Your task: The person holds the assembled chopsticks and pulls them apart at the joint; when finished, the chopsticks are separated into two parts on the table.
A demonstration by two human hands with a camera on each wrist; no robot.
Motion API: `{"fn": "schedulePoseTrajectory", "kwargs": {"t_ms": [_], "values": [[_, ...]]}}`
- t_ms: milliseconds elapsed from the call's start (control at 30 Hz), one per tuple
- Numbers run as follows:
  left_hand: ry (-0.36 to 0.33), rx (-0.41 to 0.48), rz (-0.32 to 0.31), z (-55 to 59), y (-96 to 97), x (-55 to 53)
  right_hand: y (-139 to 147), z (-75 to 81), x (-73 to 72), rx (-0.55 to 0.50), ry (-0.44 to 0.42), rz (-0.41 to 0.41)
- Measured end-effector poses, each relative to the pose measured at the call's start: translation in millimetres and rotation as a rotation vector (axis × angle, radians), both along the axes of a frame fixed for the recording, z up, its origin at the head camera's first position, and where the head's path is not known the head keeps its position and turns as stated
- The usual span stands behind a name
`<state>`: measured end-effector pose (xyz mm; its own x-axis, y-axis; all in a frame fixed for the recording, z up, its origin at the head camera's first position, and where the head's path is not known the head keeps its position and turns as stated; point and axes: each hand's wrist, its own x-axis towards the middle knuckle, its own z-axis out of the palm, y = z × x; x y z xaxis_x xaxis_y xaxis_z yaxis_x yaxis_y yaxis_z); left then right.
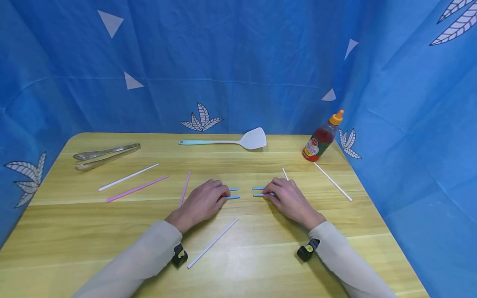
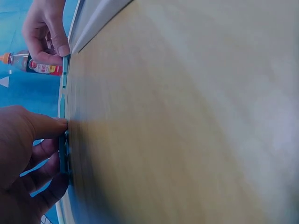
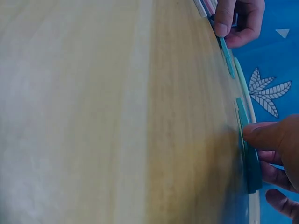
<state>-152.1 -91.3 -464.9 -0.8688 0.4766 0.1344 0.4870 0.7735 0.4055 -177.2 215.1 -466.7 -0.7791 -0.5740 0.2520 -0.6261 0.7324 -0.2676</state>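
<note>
My left hand [image 1: 205,200] pinches a pair of thin blue straws [image 1: 233,197] at the middle of the table. Opposite it, my right hand [image 1: 287,198] pinches another pair of blue straws [image 1: 258,195]. The ends of both pairs point at each other across a short gap, nearly in line. In the left wrist view, thumb and fingertips are on a blue straw [image 2: 62,156] close to the tabletop. The right wrist view shows the right thumb against a blue straw [image 3: 252,170]. The hands cover the outer parts of the straws in the head view.
Pink straws [image 1: 138,188] and white straws [image 1: 128,177] lie around both hands, with a pale straw [image 1: 213,243] in front. Metal tongs [image 1: 106,156] lie at the back left and a white spatula [image 1: 254,139] at the back middle. A sauce bottle [image 1: 322,138] stands back right, near the blue curtain [image 1: 238,62].
</note>
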Motion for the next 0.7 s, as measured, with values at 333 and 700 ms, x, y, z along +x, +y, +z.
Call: {"fn": "schedulePoseTrajectory", "kwargs": {"t_ms": [333, 700], "values": [[0.000, 0.000, 0.008, -1.1, 0.7, -1.1, 0, -5.4, -2.4, -0.011, 0.017, 0.014], [0.022, 0.038, 0.005, 1.0, -7.4, 4.4, -11, -0.5, 5.9, -0.053, 0.031, 0.080]]}}
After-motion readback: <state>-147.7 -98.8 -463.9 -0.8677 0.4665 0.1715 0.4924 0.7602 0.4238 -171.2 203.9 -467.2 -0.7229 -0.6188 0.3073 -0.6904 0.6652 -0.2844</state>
